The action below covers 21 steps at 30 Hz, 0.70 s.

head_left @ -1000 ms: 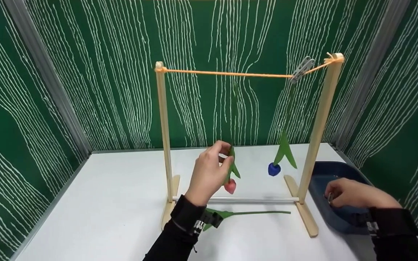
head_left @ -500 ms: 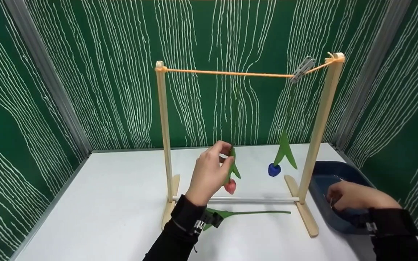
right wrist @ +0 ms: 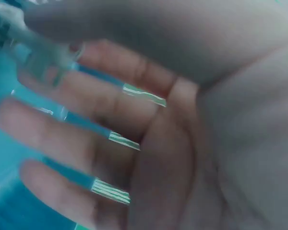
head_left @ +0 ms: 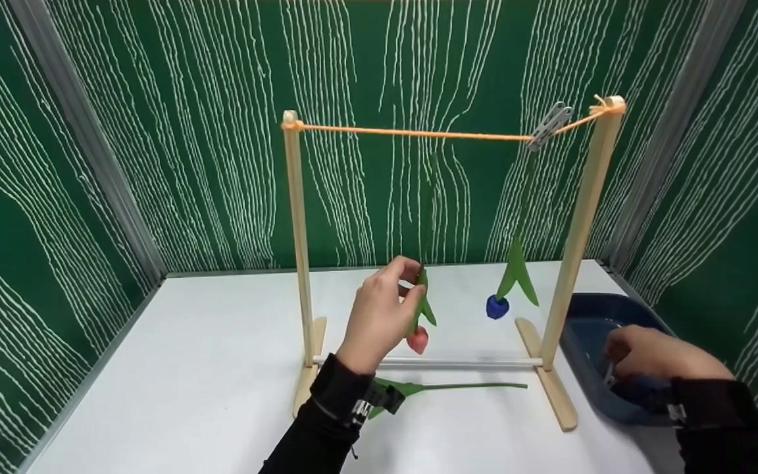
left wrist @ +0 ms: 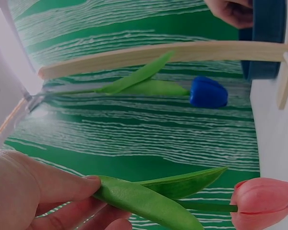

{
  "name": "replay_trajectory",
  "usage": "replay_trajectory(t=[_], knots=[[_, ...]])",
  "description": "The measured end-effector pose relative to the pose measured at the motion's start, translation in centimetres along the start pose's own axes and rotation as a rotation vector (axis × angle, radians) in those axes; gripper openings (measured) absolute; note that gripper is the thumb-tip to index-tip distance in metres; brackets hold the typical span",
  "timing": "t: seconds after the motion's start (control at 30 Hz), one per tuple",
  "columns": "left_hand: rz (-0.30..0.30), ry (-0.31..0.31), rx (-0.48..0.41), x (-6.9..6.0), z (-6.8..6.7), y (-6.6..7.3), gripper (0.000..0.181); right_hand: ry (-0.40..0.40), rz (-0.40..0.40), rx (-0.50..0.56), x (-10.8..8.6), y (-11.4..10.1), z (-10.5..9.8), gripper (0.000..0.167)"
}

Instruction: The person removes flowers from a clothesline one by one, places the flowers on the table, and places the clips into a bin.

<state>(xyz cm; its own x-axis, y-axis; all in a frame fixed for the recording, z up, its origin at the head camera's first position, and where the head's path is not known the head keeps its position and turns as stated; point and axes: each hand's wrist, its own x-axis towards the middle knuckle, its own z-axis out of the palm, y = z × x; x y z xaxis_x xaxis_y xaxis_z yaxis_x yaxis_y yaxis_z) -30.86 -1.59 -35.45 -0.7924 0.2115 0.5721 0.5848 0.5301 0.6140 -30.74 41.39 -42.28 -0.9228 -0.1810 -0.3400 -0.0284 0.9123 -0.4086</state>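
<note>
My left hand (head_left: 382, 313) pinches a pink artificial tulip (left wrist: 261, 203) by its leaves and stem, the bloom hanging down and the stem rising toward the cord. Over the blue basin (head_left: 593, 303), my right hand (head_left: 649, 355) holds a grey clothespin (right wrist: 38, 55) between thumb and forefinger; it is blurred in the right wrist view. A blue tulip (head_left: 497, 307) hangs head down from the orange cord (head_left: 412, 133), clamped by another clothespin (head_left: 550, 126). A further flower's green stem (head_left: 471, 386) lies on the table, its bloom hidden behind my left wrist.
The cord runs between two wooden posts, left (head_left: 298, 243) and right (head_left: 583, 230). A white rod (head_left: 458, 363) joins them low down, above the white table (head_left: 188, 368). Green walls (head_left: 221, 131) with white wavy lines stand behind and at both sides.
My right hand has shifted slightly rightward within the basin, and the clothespin in it has turned. The left hand stays almost still; the pink tulip's stem top has swayed a little to the right.
</note>
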Motion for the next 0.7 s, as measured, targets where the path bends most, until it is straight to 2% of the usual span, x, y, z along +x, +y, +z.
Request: replay_trajectory(t=[0.13,0.23,0.4,0.57,0.7], knots=[[0.014,0.005,0.009,0.0,0.0,0.0,0.02,0.054,-0.018,-0.019,-0.6,-0.2,-0.6,0.044],[0.02,0.007,0.018,-0.1,0.0,-0.1,0.02,0.082,-0.049,-0.048,-0.8,-0.7,-0.8,0.041],[0.015,-0.001,0.015,-0.1,0.2,0.0,0.02,0.121,-0.099,-0.027,-1.3,-2.2,-1.1,0.038],[0.013,-0.012,0.007,-0.1,0.4,0.0,0.02,0.254,-0.211,-0.024,-2.2,-4.2,-1.6,0.039],[0.016,-0.022,0.016,-0.2,0.6,0.0,0.021,0.355,-0.255,-0.017,-3.0,-5.8,-1.8,0.037]])
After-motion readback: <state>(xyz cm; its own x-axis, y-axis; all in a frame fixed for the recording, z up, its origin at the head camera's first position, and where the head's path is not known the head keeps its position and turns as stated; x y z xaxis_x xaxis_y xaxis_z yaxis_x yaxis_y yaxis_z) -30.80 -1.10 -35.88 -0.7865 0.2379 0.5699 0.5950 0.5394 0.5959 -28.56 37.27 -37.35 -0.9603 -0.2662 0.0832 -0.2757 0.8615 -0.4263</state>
